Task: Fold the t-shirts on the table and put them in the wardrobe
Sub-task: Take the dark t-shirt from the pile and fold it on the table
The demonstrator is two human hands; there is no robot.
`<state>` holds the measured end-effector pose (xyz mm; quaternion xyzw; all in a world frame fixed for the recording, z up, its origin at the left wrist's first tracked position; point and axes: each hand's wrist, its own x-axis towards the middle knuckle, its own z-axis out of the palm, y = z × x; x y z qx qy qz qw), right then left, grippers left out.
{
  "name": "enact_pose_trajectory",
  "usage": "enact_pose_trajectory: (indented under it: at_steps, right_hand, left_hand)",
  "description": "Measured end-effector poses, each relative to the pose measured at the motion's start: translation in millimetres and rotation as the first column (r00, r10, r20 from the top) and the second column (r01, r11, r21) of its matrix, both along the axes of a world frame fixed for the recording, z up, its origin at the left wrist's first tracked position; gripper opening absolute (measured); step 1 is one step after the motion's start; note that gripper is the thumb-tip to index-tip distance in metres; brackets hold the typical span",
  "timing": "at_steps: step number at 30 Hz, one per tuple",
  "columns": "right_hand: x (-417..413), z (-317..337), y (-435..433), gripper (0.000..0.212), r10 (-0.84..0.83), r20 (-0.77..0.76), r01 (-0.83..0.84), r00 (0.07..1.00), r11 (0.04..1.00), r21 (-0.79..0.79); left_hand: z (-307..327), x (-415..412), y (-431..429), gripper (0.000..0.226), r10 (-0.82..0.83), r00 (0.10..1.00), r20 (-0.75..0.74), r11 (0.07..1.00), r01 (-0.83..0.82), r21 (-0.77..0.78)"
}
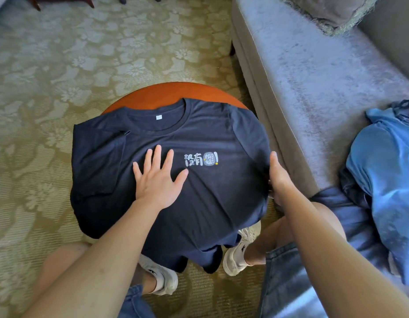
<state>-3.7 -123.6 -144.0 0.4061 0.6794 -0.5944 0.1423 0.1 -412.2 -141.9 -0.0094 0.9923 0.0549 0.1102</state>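
Note:
A dark navy t-shirt [205, 198] with a small white chest print lies face up over a round orange-brown table [166, 92]. Its collar points away from me and its hem hangs off the near edge. The left sleeve is folded in over the body. My left hand [157, 180] presses flat on the middle of the chest, fingers spread. At the shirt's right edge, by the right sleeve, is my right hand [278, 177]. Its thumb lies on top and its fingers are hidden under the cloth, so the hold cannot be made out.
A grey sofa [313, 88] stands close on the right, with a heap of blue and dark clothes [387, 180] on its seat. Patterned beige carpet [61, 88] surrounds the table. My knees and white shoes are under the table's near edge.

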Motion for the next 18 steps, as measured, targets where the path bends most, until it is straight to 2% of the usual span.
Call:
enact_pose_trajectory:
  at_steps: [3, 6, 10, 12, 14, 16, 18]
  right_hand:
    - [1.9, 3.7, 3.1, 0.039, -0.122, -0.162, 0.114, 0.979, 0.992, -0.057]
    - [3.1, 8.6, -0.5, 0.043, -0.101, -0.289, 0.106, 0.952, 0.994, 0.004]
    - [8.4, 17.5, -12.4, 0.046, 0.031, -0.331, 0.047, 0.943, 0.973, 0.226]
    - [6.6, 23.4, -17.3, 0.046, 0.152, -0.359, 0.009, 0.921, 0.912, 0.409]
    - [3.9, 31.4, -27.8, 0.050, 0.335, -0.375, -0.015, 0.864, 0.763, 0.647]
    - [0.1, 41.2, -46.1, 0.054, 0.568, -0.331, -0.069, 0.754, 0.568, 0.820]
    - [-0.2, 44.8, -72.8, 0.051, 0.818, -0.068, -0.303, 0.571, 0.287, 0.909]
  left_hand:
    - [0.2, 3.4, -2.2, 0.073, 0.010, 1.000, 0.007, 1.000, -0.010, -0.001]
    - [0.3, 5.5, -1.2, 0.073, 0.014, 1.000, 0.002, 1.000, -0.013, -0.005]
    - [0.3, 5.0, -0.8, 0.073, 0.013, 1.000, -0.012, 1.000, -0.013, -0.012]
    - [-0.4, 4.9, -0.5, 0.073, 0.013, 1.000, -0.018, 1.000, -0.014, -0.004]
    - [-0.8, 5.6, -0.4, 0.072, 0.016, 1.000, -0.024, 1.000, -0.016, 0.007]
    - [-0.5, 5.5, -0.1, 0.072, 0.014, 1.000, -0.025, 1.000, -0.014, 0.006]
    - [2.1, 4.7, -0.2, 0.072, 0.007, 1.000, -0.010, 1.000, -0.007, 0.015]
